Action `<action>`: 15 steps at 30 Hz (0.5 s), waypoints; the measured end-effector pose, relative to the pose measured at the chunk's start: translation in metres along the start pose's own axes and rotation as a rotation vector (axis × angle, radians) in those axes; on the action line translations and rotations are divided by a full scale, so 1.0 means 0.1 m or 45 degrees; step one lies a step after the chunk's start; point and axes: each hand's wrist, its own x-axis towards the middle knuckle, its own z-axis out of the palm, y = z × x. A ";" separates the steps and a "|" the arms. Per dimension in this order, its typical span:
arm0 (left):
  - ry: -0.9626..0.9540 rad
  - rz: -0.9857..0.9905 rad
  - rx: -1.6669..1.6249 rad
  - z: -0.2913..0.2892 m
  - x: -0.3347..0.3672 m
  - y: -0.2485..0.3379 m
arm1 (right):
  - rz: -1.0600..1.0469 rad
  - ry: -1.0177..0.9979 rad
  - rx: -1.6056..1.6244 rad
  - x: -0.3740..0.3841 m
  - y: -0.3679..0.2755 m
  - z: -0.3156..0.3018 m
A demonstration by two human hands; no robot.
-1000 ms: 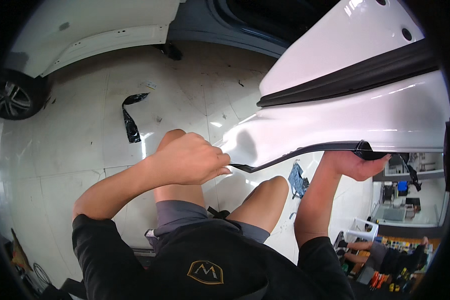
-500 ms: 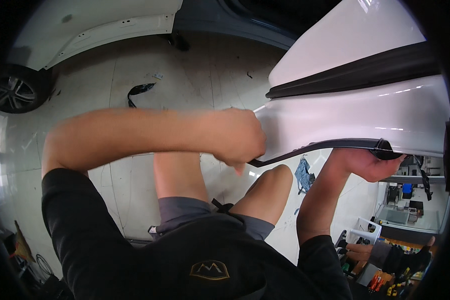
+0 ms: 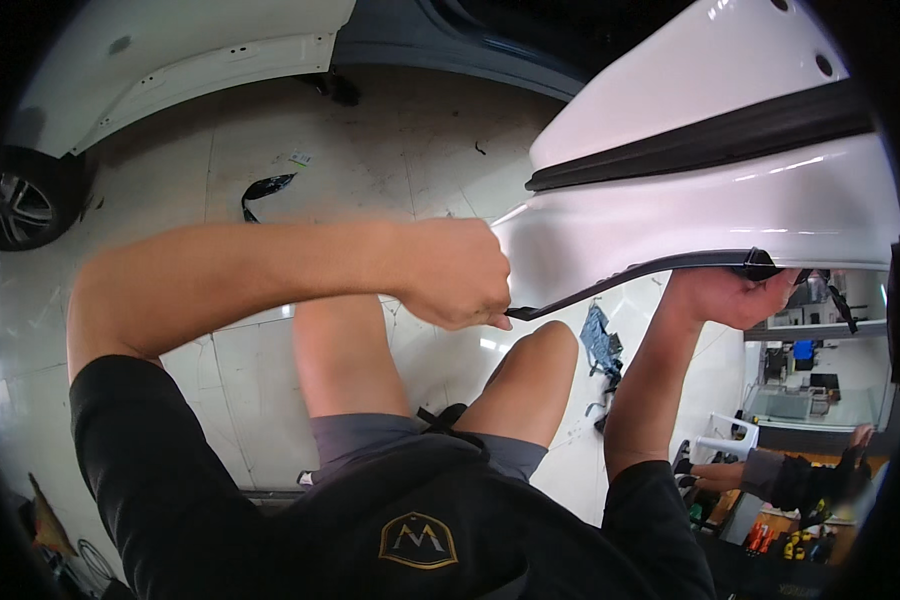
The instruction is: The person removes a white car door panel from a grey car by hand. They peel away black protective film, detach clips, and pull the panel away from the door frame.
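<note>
A glossy white car body panel (image 3: 610, 228) juts in from the right, with a thick black rubber seal (image 3: 700, 140) across it. Along its lower edge runs a thin black trim strip (image 3: 620, 275), ending in a black piece at the right. My left hand (image 3: 458, 275) is closed at the panel's left corner, its thumb side by the strip's tip; what its fingers grip is hidden. Below the right end of the strip, my right hand (image 3: 720, 297) curls up around the strip, its fingers partly hidden behind it.
A white car panel (image 3: 200, 60) and a wheel (image 3: 20, 205) stand at the far left. Black scrap (image 3: 265, 188) and a crumpled blue-grey sheet (image 3: 600, 340) lie on the tiled floor. Another person's arm (image 3: 820, 475), a white stool (image 3: 727, 435) and tools (image 3: 795, 545) are at the lower right.
My left fist has shifted slightly left and its thumb has drawn in toward the strip's tip. My right hand and the panel's lower edge appear higher in view as the view shifts.
</note>
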 end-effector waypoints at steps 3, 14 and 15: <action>0.119 -0.077 0.021 0.20 -0.14 0.09 | 0.012 -0.013 -0.049 -0.01 0.04 0.02; 0.547 -0.710 -0.202 0.17 -0.47 0.47 | 0.853 0.150 1.098 0.27 -0.09 -0.19; 0.395 -0.789 -0.245 0.03 -0.53 0.41 | 0.721 0.217 0.720 0.16 -0.08 -0.05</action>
